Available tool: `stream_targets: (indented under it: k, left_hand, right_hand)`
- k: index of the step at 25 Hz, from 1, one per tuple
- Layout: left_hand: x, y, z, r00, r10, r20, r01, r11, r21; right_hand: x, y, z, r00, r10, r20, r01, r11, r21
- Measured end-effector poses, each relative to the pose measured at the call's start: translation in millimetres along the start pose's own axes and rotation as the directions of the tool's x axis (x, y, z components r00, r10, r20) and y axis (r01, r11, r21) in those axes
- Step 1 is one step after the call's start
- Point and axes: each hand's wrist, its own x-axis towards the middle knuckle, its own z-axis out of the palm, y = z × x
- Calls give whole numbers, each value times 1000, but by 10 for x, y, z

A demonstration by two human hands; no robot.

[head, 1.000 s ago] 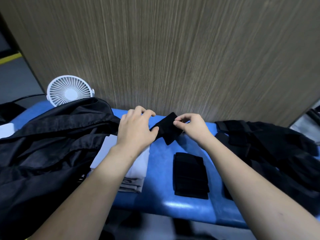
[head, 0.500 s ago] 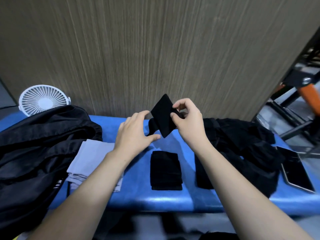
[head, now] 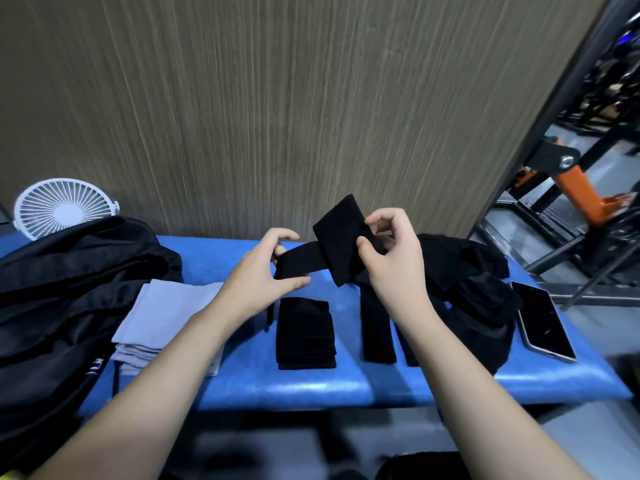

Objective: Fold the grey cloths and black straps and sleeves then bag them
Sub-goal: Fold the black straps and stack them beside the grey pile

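Holding a black strap [head: 332, 254] up in the air between them, both hands work above the blue table [head: 311, 386] in the only view, the head camera. The left hand [head: 266, 271] pinches one end of the strap between thumb and curled fingers; the right hand [head: 391, 261] grips the other part, thumb on the near face, where a folded flap stands up as a slanted square. A loose tail seems to run down behind the right hand toward the table, though black on black makes that hard to tell.

The strap looks light, soft and limp, with enough body to keep a flat fold. It should not slip or break; the risk, I judge, is the fold springing open, so holding it at the crease and the free end seems best.

Just below the hands lies a stack of folded black pieces [head: 306, 332], and beside it, under the right wrist, a long black strip [head: 377, 327]. Left of the left hand sit folded grey cloths [head: 166, 317], then a black bag [head: 65, 289] and a white fan [head: 62, 209]. Right of the right hand is a heap of unfolded black items [head: 467, 289] and a tablet [head: 543, 320].

The table is padded, smooth and narrow, set against a wood-grain wall [head: 277, 98]; metal frames [head: 571, 188] stand beyond on the right.
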Motion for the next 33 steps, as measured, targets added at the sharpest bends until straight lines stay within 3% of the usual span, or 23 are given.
stream_targets:
  k: [4,9,13,16,19,21,24,29,33]
  left_hand:
    - [-22,-25,-51,992,66,110,-64,998,-18]
    - [8,-181,-148,984,72,163,-89,991,101]
    - [21,-233,-187,985,39,165,-63,988,142]
    - [39,-212,-175,993,46,111,-58,992,108]
    - [39,-179,-169,1000,-6,24,4,997,74]
    - [19,-169,-150,998,-55,41,52,996,76]
    - [-16,-130,-129,994,-18,112,30,994,-107]
    - [-102,46,2,970,32,242,68,917,-393]
    - [-120,76,51,973,34,229,82,873,-481]
  right_hand:
    - [-83,183,-38,990,138,13,-139,983,116]
    - [-135,386,-58,969,244,44,-248,955,159]
    - [-110,496,-98,936,342,81,-351,902,253]
    - [-117,508,-80,882,410,231,-470,780,413]
    - [-168,464,-62,849,419,323,-524,748,406]
    - [-191,449,-48,841,438,317,-537,741,402]
    - [-224,424,-16,848,437,301,-529,736,421]
    - [-319,395,156,887,367,281,-445,841,306]
    - [-383,326,231,884,310,350,-415,865,282]
